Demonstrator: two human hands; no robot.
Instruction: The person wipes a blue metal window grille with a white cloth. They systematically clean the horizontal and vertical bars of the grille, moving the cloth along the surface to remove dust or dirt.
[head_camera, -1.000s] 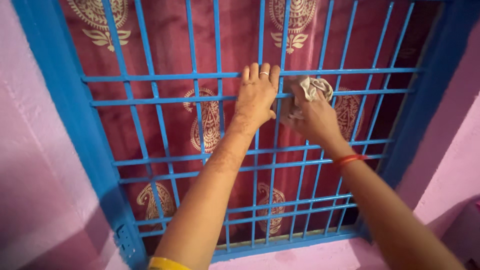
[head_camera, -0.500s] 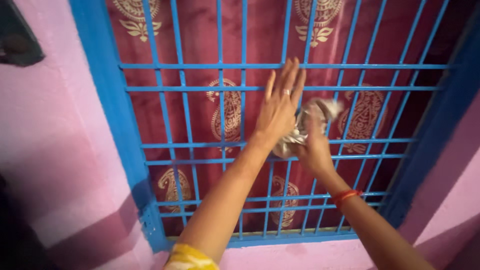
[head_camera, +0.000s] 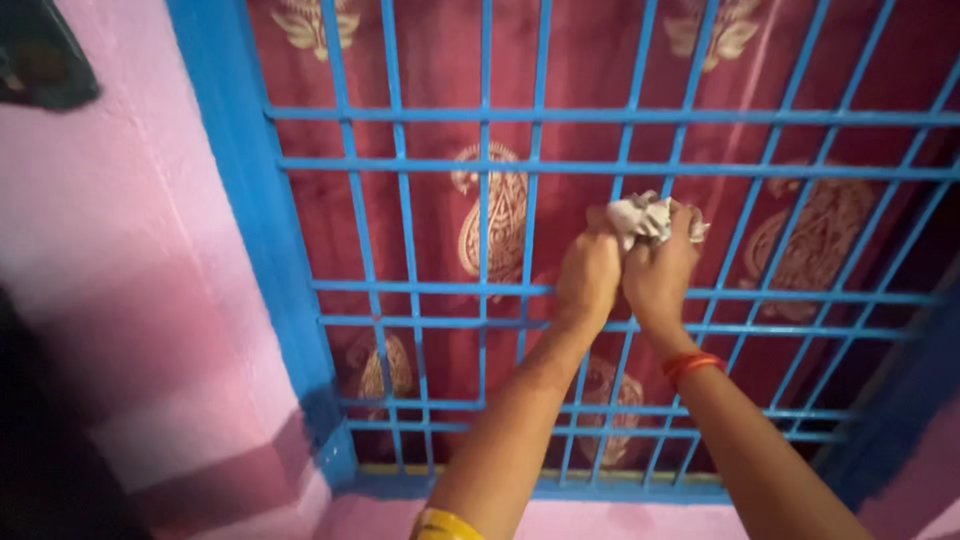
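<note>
Both hands up at the blue window grille (head_camera: 400, 165), side by side, approx. mid-grille, just above its lower pair of crossbars. Right hand (head_camera: 660, 275) has fingers clamped on a crumpled grey-white cloth (head_camera: 645, 215); only the top of the wad shows, rest buried in the fist. Left hand (head_camera: 590, 272) is curled shut, touching the cloth's left edge; can't tell if it grips cloth or a bar. Red curtain w/ gold paisley (head_camera: 500, 215) behind the bars. Orange bangle (head_camera: 690, 365) on right wrist. Pink wall (head_camera: 130, 260) at left; dark object top-left is cut off.
</note>
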